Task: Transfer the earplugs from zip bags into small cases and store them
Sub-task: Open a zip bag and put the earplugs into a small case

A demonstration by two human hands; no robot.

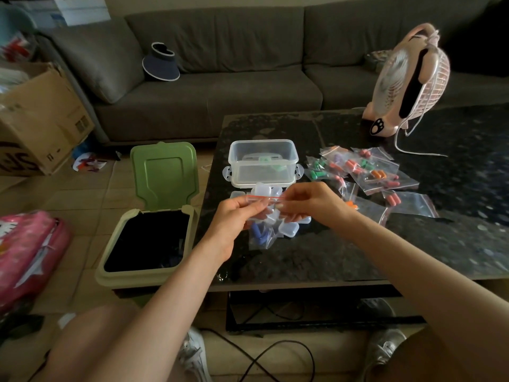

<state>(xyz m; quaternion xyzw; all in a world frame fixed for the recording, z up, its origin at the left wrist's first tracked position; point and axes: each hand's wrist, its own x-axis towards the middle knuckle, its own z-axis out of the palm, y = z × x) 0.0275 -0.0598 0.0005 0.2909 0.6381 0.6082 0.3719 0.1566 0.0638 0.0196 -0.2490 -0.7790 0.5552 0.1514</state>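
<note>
Both my hands hold one small clear zip bag (264,208) by its red-striped top edge, above the dark table. My left hand (234,216) pinches the left end and my right hand (308,201) pinches the right end. Orange earplugs show inside it. Under the hands lie several small clear cases (287,230) and another zip bag with blue earplugs (259,234). A pile of zip bags with coloured earplugs (369,172) lies to the right. A clear plastic storage box (263,164) stands behind the hands.
A green bin (150,238) with its lid up stands on the floor left of the table (385,249). A pink fan (407,81) stands at the table's back right, its cord trailing. A grey sofa, a cardboard box and a pink bag surround the area.
</note>
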